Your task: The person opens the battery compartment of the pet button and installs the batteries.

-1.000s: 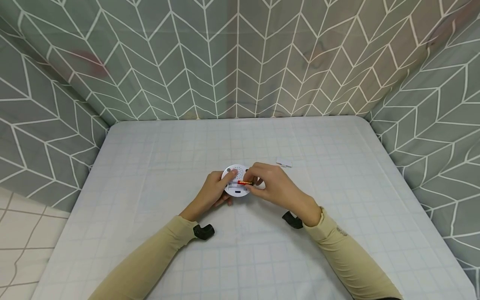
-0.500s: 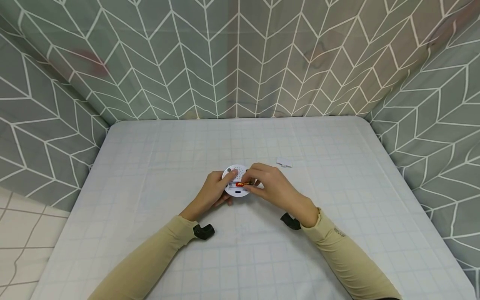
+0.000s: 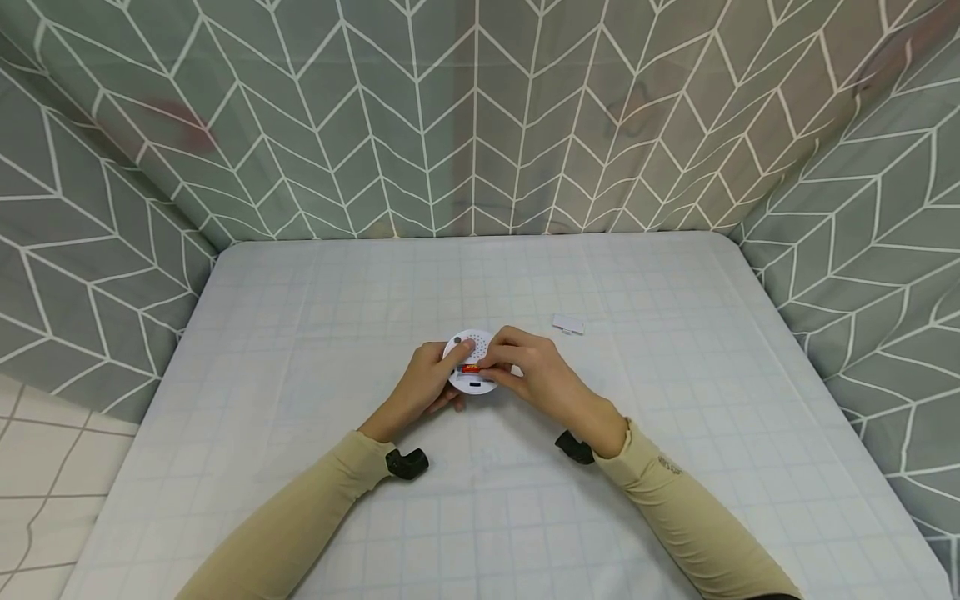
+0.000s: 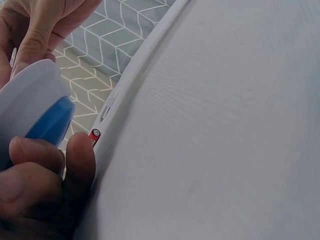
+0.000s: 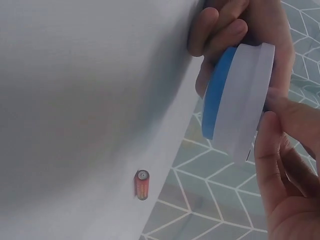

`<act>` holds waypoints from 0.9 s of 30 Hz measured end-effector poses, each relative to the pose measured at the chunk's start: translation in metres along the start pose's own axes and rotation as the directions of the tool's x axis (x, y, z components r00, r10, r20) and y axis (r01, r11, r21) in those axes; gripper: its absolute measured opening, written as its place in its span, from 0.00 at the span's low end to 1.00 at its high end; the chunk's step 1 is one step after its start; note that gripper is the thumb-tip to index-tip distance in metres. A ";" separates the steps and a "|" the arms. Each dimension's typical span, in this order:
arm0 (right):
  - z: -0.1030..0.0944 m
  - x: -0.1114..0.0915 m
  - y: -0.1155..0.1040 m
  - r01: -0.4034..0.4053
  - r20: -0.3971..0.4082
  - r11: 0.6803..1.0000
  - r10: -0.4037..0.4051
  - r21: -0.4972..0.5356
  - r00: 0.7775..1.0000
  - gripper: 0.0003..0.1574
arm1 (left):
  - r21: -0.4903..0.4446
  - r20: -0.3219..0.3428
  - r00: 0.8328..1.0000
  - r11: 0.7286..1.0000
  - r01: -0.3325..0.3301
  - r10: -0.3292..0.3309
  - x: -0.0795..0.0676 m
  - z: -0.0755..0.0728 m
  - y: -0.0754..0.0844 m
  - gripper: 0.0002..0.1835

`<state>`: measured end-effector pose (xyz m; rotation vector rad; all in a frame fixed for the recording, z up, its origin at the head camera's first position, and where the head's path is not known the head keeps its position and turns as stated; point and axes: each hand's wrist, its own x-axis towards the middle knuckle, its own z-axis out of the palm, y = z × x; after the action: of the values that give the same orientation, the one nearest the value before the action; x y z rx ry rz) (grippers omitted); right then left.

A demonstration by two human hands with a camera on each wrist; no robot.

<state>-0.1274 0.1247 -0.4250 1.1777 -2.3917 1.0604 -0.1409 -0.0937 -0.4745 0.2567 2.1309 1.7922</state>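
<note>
My left hand (image 3: 427,377) grips a round white device (image 3: 454,387), thumb on its face and fingers underneath. Speaker holes and a battery slot show on that face; the wrist views reveal a blue underside (image 5: 220,97). With thumb and fingertips my right hand (image 3: 542,368) pinches the right end of a red battery (image 3: 469,368), which lies at the slot. Whether it is fully seated cannot be seen, as the fingers cover part of it. A second red battery (image 5: 142,185) is on the table, hidden from the head view.
A small white battery cover (image 3: 568,323) lies on the table beyond my right hand. White gridded cloth covers the table (image 3: 337,308). Patterned curtains (image 3: 472,125) hang along the back and both sides.
My right hand has shifted slightly left, carrying the battery further over the slot, and its fingers now cover more of it. The left hand and device stay nearly still.
</note>
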 end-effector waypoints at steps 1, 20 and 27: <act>0.000 0.000 0.000 -0.001 0.004 1.000 0.001 0.001 1.000 0.08 | 0.002 0.000 1.000 1.000 -0.002 0.002 0.000 0.000 0.000 0.29; 0.012 0.001 0.000 -0.068 -0.035 0.996 0.070 0.064 0.997 0.10 | -0.079 0.065 0.997 0.997 -0.026 0.032 0.000 -0.005 -0.002 0.31; 0.014 0.001 -0.001 -0.026 -0.066 0.999 0.027 0.022 0.997 0.11 | -0.099 0.063 0.998 0.995 -0.023 0.029 0.001 -0.005 -0.004 0.31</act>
<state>-0.1260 0.1139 -0.4342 1.1024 -2.3569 1.1182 -0.1434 -0.0987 -0.4775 0.3146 1.9980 1.8715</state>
